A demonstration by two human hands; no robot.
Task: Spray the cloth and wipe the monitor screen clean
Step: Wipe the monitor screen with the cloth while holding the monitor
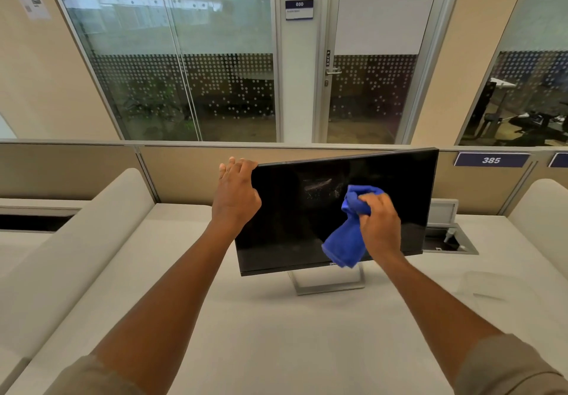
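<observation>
A person is bracing the monitor [295, 210] at its corner and pressing a blue cloth [349, 234] against the dark screen.

The left hand [235, 198] is gripping the monitor's upper-left corner, fingers hooking over the top edge; the right hand [379, 225] is clenching the bunched cloth right of the screen's centre, a loose tail hanging down past the bottom bezel; faint smears are showing on the glass just left of the cloth; the monitor is standing on its silver stand [327, 284] on the pale desk [276, 333], tilting so its right side is sitting higher; the desk is lying open in front and to the left, an open cable hatch [451, 241] is sitting just beyond the screen's right edge, and the partition [184, 173] is running close behind.
</observation>
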